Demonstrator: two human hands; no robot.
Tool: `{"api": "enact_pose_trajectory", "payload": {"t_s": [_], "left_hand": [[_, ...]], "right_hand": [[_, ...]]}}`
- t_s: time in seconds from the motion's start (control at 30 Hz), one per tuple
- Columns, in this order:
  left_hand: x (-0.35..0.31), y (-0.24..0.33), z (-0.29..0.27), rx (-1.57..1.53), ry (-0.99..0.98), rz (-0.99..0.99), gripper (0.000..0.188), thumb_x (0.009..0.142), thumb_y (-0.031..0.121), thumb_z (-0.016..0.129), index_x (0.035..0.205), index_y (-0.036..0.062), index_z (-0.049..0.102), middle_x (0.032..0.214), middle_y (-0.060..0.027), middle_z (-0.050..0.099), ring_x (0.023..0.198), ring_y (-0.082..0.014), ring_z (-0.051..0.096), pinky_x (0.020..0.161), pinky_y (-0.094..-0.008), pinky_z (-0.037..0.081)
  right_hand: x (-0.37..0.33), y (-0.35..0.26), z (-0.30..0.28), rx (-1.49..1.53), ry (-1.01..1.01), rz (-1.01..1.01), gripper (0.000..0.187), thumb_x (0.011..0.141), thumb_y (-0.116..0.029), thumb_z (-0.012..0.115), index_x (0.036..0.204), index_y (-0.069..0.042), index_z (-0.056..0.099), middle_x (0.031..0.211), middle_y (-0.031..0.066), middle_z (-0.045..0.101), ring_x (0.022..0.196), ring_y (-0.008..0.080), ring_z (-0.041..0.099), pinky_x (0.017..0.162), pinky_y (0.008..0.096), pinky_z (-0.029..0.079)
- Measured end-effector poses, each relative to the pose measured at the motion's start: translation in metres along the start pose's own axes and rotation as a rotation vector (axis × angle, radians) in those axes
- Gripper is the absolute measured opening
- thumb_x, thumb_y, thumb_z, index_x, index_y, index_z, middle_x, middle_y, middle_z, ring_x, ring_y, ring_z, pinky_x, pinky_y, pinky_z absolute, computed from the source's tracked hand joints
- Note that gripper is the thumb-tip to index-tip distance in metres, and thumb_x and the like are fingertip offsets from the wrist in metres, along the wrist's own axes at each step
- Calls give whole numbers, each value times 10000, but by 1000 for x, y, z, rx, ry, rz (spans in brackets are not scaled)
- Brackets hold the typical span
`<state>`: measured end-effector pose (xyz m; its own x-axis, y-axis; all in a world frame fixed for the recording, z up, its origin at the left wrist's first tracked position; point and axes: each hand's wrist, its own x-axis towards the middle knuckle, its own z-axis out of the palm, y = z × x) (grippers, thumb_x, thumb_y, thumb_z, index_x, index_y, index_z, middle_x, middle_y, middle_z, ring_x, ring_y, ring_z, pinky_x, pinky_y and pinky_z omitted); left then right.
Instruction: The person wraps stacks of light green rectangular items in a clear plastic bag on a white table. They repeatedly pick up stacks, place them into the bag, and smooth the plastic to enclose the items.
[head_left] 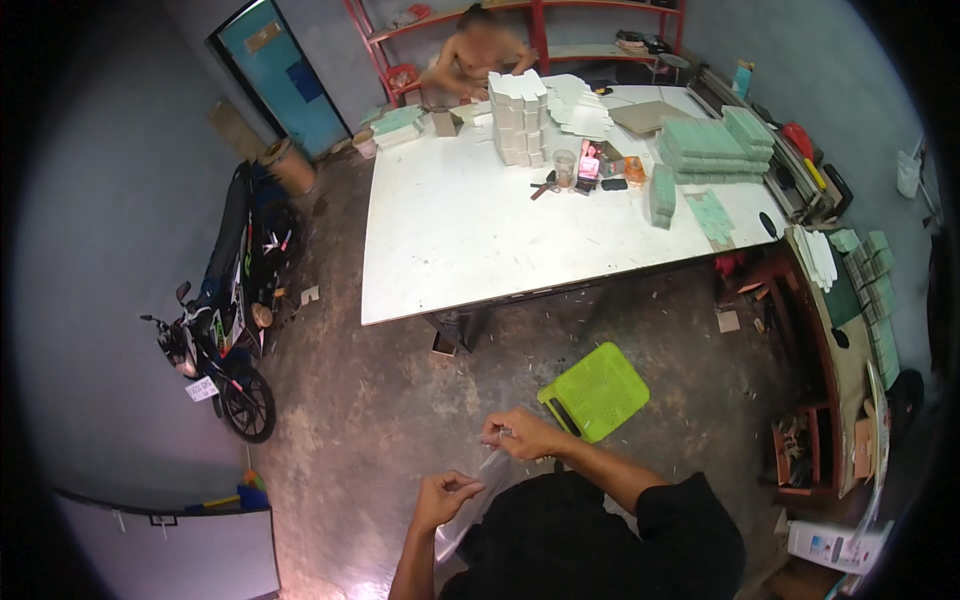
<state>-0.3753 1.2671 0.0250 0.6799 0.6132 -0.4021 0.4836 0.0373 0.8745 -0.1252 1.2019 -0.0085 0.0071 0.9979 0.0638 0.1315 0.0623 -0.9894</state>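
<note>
In front of my black-clothed body, a thin clear plastic bag [462, 518] hangs slantwise between my hands. My left hand [445, 498] is closed, with thumb and fingers pinching the side of the bag. Higher and to the right, my right hand [525, 436] is closed on the upper end of the plastic. The bag looks flat, and its lower part runs down along my left forearm. Just beyond my right hand stands a lime-green plastic stool [600, 390] on the concrete floor.
Ahead is a large white table [450, 255] bearing a tall white stack of cut card [520, 120] and pale green card stacks [710, 148]. Another person [480, 55] sits behind it. A motorcycle [225, 300] stands at left, and a cluttered side bench [850, 340] runs along the right.
</note>
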Motion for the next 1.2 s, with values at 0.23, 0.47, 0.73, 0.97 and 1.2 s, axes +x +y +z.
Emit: {"api": "enact_pose_trajectory", "payload": {"t_s": [0.23, 0.47, 0.73, 0.97, 1.2], "left_hand": [[63, -16, 17, -401, 302, -68, 316, 931, 254, 805, 764, 98, 587, 694, 11, 598, 596, -89, 548, 557, -288, 468], [130, -40, 30, -1044, 33, -208, 243, 1010, 323, 705, 921, 110, 628, 828, 25, 625, 651, -93, 570, 520, -294, 432], [245, -65, -112, 295, 192, 226, 98, 836, 43, 722, 896, 76, 652, 775, -45, 659, 653, -133, 616, 544, -350, 472], [347, -34, -126, -247, 167, 182, 38, 943, -1, 628, 956, 0, 664, 787, -76, 687, 606, -162, 670, 514, -327, 517], [335, 42, -65, -490, -152, 182, 70, 940, 56, 711, 903, 5, 681, 696, -4, 613, 533, -84, 568, 445, -280, 451]], "right_hand": [[18, -20, -6, -297, 717, -276, 375, 827, -281, 852, 921, 13, 638, 866, 144, 688, 852, 248, 684, 733, 366, 530], [17, 31, 18, -98, 242, 162, 343, 857, -285, 809, 821, -2, 620, 716, 134, 625, 610, 239, 582, 582, 399, 468], [-9, 30, -130, -770, 634, 97, 193, 796, -78, 741, 803, -21, 557, 743, 168, 615, 669, 363, 613, 615, 443, 483], [36, -2, -105, -825, 986, 395, 297, 835, -202, 820, 938, -33, 599, 909, 207, 655, 848, 418, 645, 757, 487, 526], [143, 5, 18, -742, 830, 50, 663, 887, -282, 817, 1410, -5, 518, 1184, 251, 661, 1046, 383, 671, 905, 467, 533]]}}
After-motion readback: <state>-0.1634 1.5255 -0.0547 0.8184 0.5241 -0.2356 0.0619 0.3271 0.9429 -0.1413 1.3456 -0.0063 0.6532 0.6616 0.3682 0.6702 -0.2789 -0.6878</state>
